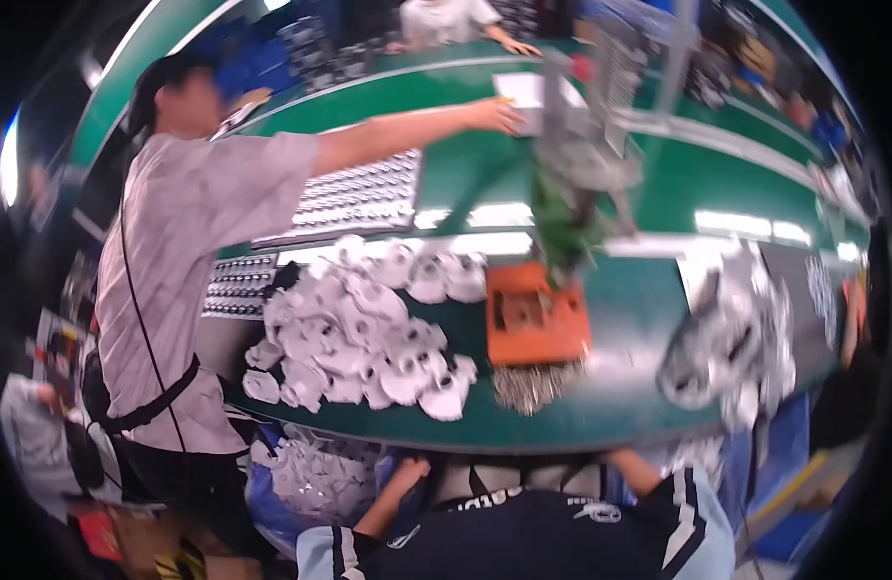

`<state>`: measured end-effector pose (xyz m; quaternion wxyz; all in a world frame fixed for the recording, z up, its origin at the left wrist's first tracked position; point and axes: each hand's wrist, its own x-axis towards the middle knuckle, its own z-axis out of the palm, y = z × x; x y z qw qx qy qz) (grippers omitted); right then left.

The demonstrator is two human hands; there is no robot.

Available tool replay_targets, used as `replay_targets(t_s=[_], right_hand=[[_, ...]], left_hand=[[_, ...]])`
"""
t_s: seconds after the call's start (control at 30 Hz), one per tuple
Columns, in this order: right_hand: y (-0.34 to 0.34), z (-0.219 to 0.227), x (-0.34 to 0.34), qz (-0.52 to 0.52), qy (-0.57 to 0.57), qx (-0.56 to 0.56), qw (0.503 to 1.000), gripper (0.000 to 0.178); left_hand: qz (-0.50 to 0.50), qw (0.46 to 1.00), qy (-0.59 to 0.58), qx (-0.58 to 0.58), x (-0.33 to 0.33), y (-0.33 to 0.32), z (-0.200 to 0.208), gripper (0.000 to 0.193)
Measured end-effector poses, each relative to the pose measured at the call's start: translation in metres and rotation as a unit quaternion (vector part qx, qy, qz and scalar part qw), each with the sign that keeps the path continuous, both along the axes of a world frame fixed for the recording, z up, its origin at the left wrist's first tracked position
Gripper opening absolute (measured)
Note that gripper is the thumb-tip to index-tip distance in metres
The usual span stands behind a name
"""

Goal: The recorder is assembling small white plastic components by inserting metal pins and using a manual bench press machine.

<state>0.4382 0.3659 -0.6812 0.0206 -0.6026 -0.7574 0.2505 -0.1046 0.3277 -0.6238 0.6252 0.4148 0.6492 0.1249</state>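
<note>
A green surface point(639, 416) fills the middle, its near edge curving across just above the wearer's lap. Along that edge, green shows from the orange block to the plastic bag, the widest stretch of room on the near side. A co-worker point(170, 251) in a pale shirt stands at the left end, one arm stretched over the far part and taking up room there; that hand is at a white box point(528, 118).

A broad heap of white plastic parts point(344, 329) lies left of centre, its lowest pieces near the front edge. A blurred upright machine point(567, 217) comes down behind the orange block; whether they touch is unclear. On the right, a clear plastic bag point(726, 338) reaches down to the near edge. Behind the heap lies a tray point(414, 188) with rows of small shiny pieces. Below the front edge, a blue bag point(262, 503) holds more white parts.

The orange block point(538, 333) sits right of the heap, a narrow green gap between them. Metal pins point(533, 387) bunch against its near side.

The left hand point(414, 470) is just below the edge, near the blue bag; the right hand point(619, 458) is partly hidden there. I cannot tell whether either holds anything or how wide its fingers are.
</note>
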Motion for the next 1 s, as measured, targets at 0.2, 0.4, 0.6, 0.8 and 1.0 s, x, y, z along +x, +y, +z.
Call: replay_targets(t_s=[0.2, 0.4, 0.6, 0.8, 1.0], right_hand=[[-0.043, 0.071, -0.055, -0.021, -0.031, -0.086, 0.996, 0.034], [-0.133, 0.15, -0.01, -0.219, 0.157, -0.291, 0.918, 0.036], [-0.193, 0.08, 0.086, -0.524, 0.215, -0.015, 0.824, 0.029], [-0.131, 0.066, 0.116, -0.545, -0.03, 0.055, 0.836, 0.058], [-0.113, 0.04, 0.124, -0.55, -0.144, -0.123, 0.813, 0.085]], left_hand=[[-0.044, 0.992, -0.046, 0.108, 0.042, -0.048, 0.062, 0.019], [0.003, 0.976, 0.014, 0.215, 0.088, -0.055, 0.121, 0.026], [-0.063, 0.991, -0.064, 0.097, 0.106, -0.085, 0.127, 0.02], [-0.106, 0.989, 0.092, 0.054, 0.078, -0.063, 0.136, 0.021], [-0.104, 0.99, 0.024, 0.092, 0.064, 0.007, 0.185, 0.019]])
